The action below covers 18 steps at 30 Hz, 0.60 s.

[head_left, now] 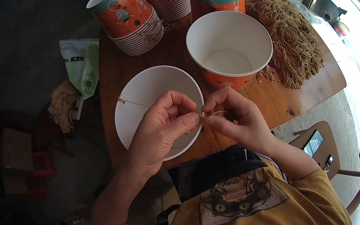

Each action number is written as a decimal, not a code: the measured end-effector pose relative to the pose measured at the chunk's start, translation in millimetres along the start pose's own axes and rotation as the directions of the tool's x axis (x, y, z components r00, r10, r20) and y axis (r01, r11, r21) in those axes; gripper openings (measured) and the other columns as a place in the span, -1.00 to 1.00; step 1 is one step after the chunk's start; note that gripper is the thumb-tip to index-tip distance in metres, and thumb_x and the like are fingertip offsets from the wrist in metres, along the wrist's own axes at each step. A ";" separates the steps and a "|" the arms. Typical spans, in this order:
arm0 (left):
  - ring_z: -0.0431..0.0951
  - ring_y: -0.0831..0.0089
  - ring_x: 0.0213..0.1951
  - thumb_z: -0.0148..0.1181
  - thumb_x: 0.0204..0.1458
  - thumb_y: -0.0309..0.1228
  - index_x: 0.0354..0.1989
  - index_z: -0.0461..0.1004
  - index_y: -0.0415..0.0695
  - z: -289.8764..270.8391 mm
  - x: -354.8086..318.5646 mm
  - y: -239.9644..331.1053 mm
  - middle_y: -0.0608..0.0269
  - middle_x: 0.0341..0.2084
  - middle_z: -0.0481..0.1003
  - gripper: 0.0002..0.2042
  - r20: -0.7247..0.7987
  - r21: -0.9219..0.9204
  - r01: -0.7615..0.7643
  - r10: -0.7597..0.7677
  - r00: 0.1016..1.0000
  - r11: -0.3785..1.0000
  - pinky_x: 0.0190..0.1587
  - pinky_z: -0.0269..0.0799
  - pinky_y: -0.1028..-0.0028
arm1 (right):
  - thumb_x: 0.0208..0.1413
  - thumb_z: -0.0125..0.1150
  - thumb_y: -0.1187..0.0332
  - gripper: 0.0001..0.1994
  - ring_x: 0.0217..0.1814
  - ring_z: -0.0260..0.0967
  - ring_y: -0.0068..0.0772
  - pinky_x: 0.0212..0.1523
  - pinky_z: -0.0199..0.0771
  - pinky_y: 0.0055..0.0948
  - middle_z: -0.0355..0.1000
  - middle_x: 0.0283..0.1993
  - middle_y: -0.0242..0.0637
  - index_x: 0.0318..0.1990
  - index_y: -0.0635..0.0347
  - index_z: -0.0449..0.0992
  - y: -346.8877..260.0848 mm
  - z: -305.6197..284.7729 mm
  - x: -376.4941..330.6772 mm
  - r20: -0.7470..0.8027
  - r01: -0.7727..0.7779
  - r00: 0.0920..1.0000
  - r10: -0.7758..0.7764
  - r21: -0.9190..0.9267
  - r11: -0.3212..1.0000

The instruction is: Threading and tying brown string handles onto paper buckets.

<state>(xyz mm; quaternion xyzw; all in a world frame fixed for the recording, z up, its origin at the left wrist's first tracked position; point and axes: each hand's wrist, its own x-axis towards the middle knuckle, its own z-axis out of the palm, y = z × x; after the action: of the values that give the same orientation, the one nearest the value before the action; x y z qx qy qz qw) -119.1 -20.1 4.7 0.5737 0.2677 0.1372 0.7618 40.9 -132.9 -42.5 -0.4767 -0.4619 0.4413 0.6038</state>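
Observation:
A white-lined paper bucket (153,79) stands open at the table's near edge, directly before me. A thin brown string (136,102) is knotted at the left side of its rim and runs across the opening toward my fingers. Over the right side of the rim, my left hand (157,133) is closed in a pinch at the string. My right hand (241,118) pinches there too, and a short pale string end (220,112) sticks out beside its fingers. The fingertips partly hide the rim and string where they meet.
Another orange paper bucket (228,39) stands just behind, on the wooden table (296,101). A heap of brown strings (290,40) lies to its right. Stacked orange buckets (125,18) fill the back. At left hangs a white-green bag (83,64); a chair (323,145) with a phone stands right.

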 end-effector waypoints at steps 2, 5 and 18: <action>0.43 0.64 -0.27 0.16 0.10 -0.50 -0.19 0.35 -0.18 0.7 0.0 0.5 0.35 -0.32 0.43 -0.85 0.000 0.004 -0.005 0.005 1.000 1.000 -0.15 0.37 0.61 | 0.18 0.14 0.45 -0.89 -0.52 0.29 -0.77 -0.51 0.19 -0.74 0.42 -0.37 -0.47 -0.18 0.19 0.37 2.8 1.2 -0.5 -0.004 0.132 0.990 -0.138 -0.267 0.955; 0.42 0.63 -0.24 0.13 0.10 -0.53 -0.14 0.34 -0.19 2.1 0.3 0.1 0.35 -0.28 0.42 -0.82 -0.002 0.031 0.010 -0.010 1.000 0.999 -0.12 0.37 0.59 | 0.09 0.23 0.49 -0.88 -0.52 0.28 -0.73 -0.48 0.30 -0.61 0.36 -0.47 -0.46 -0.25 0.21 0.42 5.2 3.4 0.7 -0.008 0.323 0.928 -0.373 -0.483 0.814; 0.42 0.47 -0.26 0.01 0.12 -0.62 -0.05 0.27 -0.20 13.4 -4.7 -6.2 0.23 -0.30 0.35 -0.77 0.033 0.588 -0.234 0.267 0.963 0.774 -0.16 0.40 0.44 | 0.17 0.16 0.44 -0.90 -0.31 0.27 -0.80 -0.29 0.26 -0.72 0.38 -0.32 -0.54 -0.23 0.23 0.40 6.3 -0.5 -0.3 -0.068 0.012 0.997 -0.019 -0.099 0.995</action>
<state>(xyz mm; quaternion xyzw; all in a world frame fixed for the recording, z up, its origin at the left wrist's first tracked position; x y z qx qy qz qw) -115.9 -35.1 2.7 0.8072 0.2381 0.1629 0.5149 40.8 -132.3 -48.8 -0.5174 -0.4657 0.3964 0.5986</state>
